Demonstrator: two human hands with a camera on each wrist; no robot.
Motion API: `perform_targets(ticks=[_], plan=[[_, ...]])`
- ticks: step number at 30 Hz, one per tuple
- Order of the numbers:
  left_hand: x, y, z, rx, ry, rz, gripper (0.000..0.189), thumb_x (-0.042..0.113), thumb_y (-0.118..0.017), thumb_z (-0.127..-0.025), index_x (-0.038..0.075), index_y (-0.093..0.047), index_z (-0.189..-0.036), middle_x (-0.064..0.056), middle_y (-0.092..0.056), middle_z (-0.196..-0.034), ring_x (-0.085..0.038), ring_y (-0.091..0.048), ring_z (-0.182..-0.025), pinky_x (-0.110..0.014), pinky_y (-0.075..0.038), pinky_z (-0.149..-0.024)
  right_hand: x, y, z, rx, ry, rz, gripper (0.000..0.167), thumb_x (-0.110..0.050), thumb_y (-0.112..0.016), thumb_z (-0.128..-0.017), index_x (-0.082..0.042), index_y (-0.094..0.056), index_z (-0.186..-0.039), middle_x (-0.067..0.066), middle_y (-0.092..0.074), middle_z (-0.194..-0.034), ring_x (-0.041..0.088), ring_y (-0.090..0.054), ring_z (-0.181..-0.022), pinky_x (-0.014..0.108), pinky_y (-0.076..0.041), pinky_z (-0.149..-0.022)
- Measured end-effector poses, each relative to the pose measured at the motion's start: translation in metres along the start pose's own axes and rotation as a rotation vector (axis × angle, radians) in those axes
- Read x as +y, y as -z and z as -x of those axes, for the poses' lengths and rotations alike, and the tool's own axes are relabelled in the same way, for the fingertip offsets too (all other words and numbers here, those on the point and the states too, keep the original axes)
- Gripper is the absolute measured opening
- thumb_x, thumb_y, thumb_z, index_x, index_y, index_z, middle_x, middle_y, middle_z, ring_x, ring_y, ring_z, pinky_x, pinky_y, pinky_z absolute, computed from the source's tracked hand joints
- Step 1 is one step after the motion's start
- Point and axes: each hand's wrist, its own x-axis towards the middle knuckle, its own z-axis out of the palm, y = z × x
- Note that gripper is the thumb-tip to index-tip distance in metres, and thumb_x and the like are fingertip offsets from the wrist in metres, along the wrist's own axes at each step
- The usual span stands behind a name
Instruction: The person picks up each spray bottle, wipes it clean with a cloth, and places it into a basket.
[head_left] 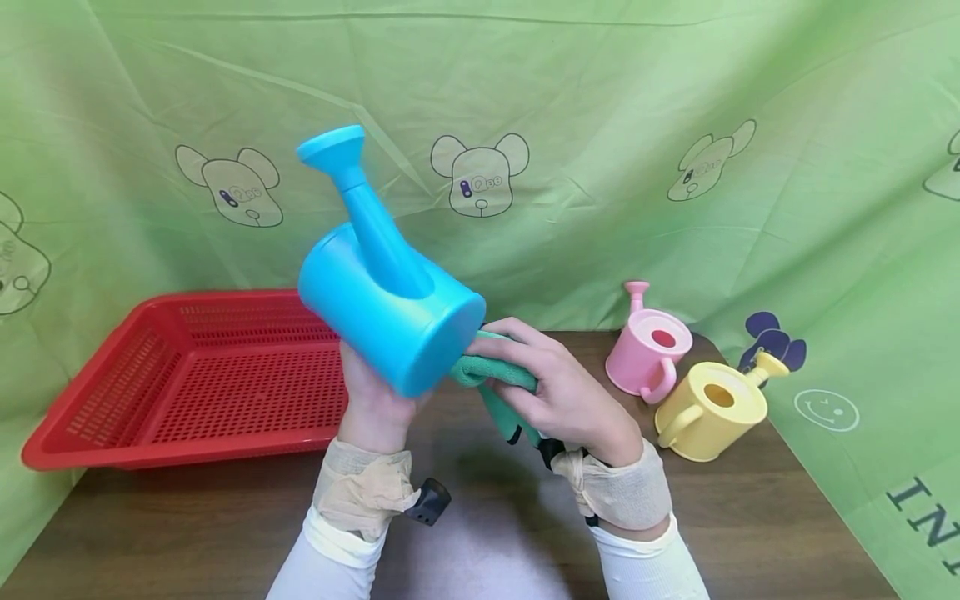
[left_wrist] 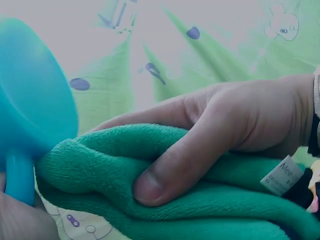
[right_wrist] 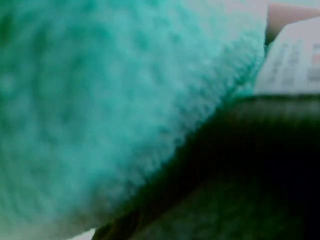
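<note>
A blue watering can (head_left: pixel 375 308) is tilted in the air over the table, its spout pointing up and to the left. My left hand (head_left: pixel 375 408) holds it from beneath; in the left wrist view, fingers lie at its blue handle (left_wrist: pixel 20 177), mostly cut off by the frame. A folded green cloth (left_wrist: pixel 115 160) with a white label (left_wrist: pixel 282 175) is gripped by my right hand (head_left: pixel 562 387), thumb on top. The cloth is at the can's flat base. In the right wrist view, the green cloth (right_wrist: pixel 110 100) fills most of the frame, blurred.
On the left stands a red perforated basket (head_left: pixel 247 446). A pink watering can (head_left: pixel 637 358) and a yellow watering can (head_left: pixel 712 425) stand at the right of the brown table (head_left: pixel 225 508). Green curtain (head_left: pixel 585 83) hangs behind and along the sides.
</note>
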Motion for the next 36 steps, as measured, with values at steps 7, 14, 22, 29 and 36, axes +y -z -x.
perform_targets(ticks=[7,14,22,29,36], plan=[[0.000,-0.003,-0.003,0.173,-0.184,-0.057,0.048,0.041,-0.034,-0.109,0.017,-0.045,-0.069,0.003,-0.046,-0.049,-0.011,-0.047,-0.038,-0.019,-0.030,-0.042,-0.002,-0.001,0.000,0.018,0.005,0.013,0.046,0.001,-0.068,-0.093,-0.019,-0.071,-0.135,0.001,-0.067,-0.133,0.015,-0.066,-0.117,0.034,-0.055,-0.100],[0.000,-0.005,-0.007,0.345,-0.319,-0.165,0.050,0.030,-0.032,-0.104,0.021,-0.029,-0.055,0.007,-0.032,-0.040,-0.009,-0.028,-0.033,-0.021,-0.011,-0.046,-0.005,0.000,0.000,0.068,0.038,-0.026,0.047,0.003,-0.069,-0.091,-0.018,-0.071,-0.133,0.003,-0.067,-0.132,0.017,-0.064,-0.119,0.031,-0.053,-0.101],[0.008,-0.004,-0.009,0.327,-0.346,-0.268,0.052,0.026,-0.030,-0.107,0.021,-0.033,-0.055,0.007,-0.030,-0.043,-0.009,-0.021,-0.039,-0.021,-0.020,-0.042,-0.006,0.003,0.002,0.115,-0.009,-0.044,0.049,0.005,-0.070,-0.091,-0.019,-0.070,-0.134,0.003,-0.065,-0.136,0.017,-0.063,-0.121,0.030,-0.052,-0.103],[0.016,-0.006,-0.003,0.333,-0.751,-0.908,0.052,0.032,-0.042,-0.110,0.019,-0.037,-0.060,0.008,-0.032,-0.050,-0.010,-0.022,-0.046,-0.023,-0.020,-0.046,-0.004,0.003,0.000,0.126,0.011,-0.031,0.049,0.003,-0.069,-0.092,-0.019,-0.069,-0.136,0.005,-0.064,-0.136,0.020,-0.063,-0.123,0.032,-0.051,-0.105],[0.021,-0.007,0.000,0.318,-0.921,-1.385,0.054,0.027,-0.051,-0.109,0.013,-0.043,-0.057,0.009,-0.040,-0.052,-0.011,-0.034,-0.054,-0.026,-0.027,-0.055,-0.003,0.004,0.000,0.198,0.012,-0.004,0.047,0.004,-0.069,-0.091,-0.016,-0.069,-0.134,0.009,-0.063,-0.133,0.022,-0.063,-0.118,0.029,-0.054,-0.099]])
